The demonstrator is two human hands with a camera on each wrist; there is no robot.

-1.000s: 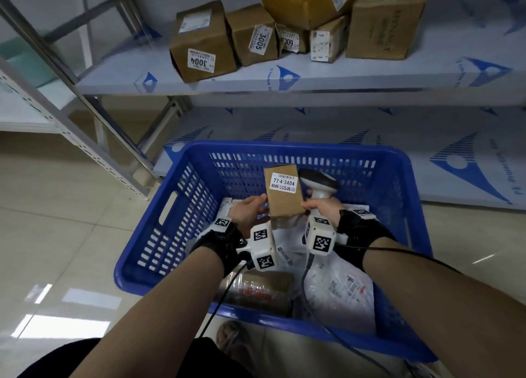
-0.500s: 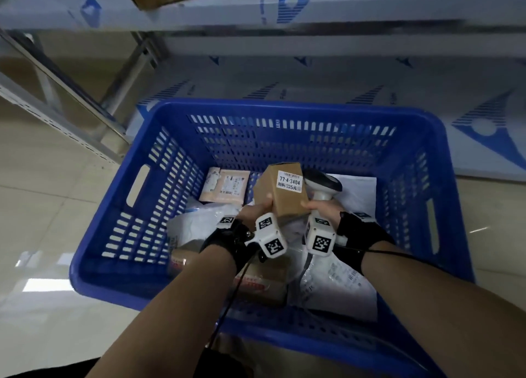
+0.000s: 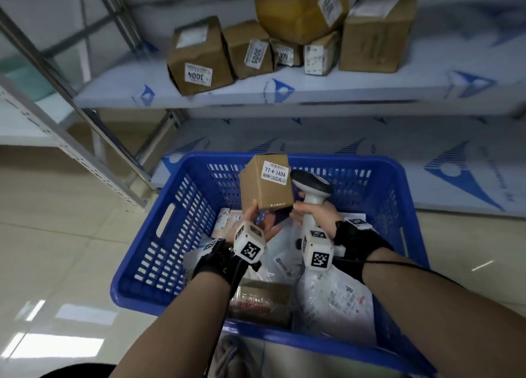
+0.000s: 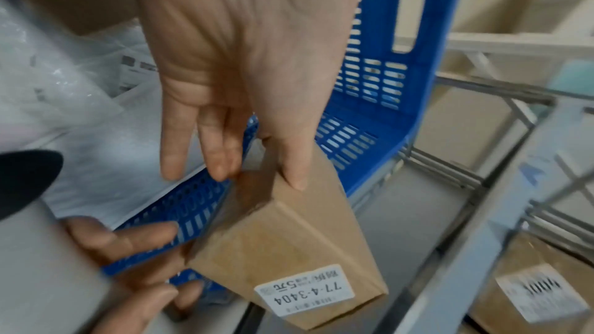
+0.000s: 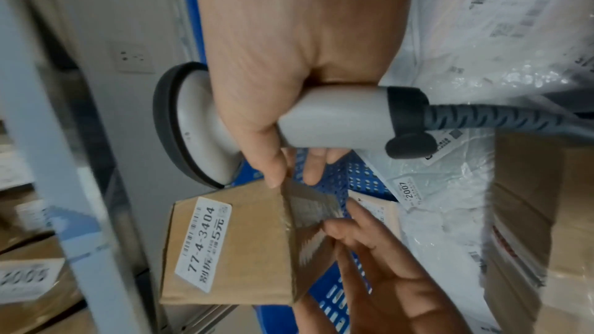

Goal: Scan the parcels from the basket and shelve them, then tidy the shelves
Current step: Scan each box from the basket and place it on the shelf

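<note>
A small brown box point(image 3: 266, 187) labelled 77-4-3404 is held upright over the blue basket point(image 3: 136, 264). My left hand point(image 3: 257, 221) pinches its lower end, thumb on one face and fingers under the taped end point(image 4: 257, 177). The box's label point(image 4: 303, 288) faces up towards me. My right hand point(image 3: 316, 215) grips the handle of the white barcode scanner point(image 3: 311, 184), just right of the box. In the right wrist view its thumb and a fingertip point(image 5: 294, 177) touch the box's point(image 5: 231, 250) taped corner, and the scanner point(image 5: 337, 121) cable trails away.
White poly mailers point(image 3: 336, 298) and a taped brown parcel point(image 3: 262, 303) lie in the basket. Several labelled boxes point(image 3: 199, 62) stand on the shelf point(image 3: 313, 93) above; a lower shelf point(image 3: 427, 155) runs behind the basket. A metal upright point(image 3: 71, 147) stands left on the tiled floor.
The box has risen above the hands, and my left hand now holds it by its lower end. The head view has tilted up, so the shelf boxes show again.
</note>
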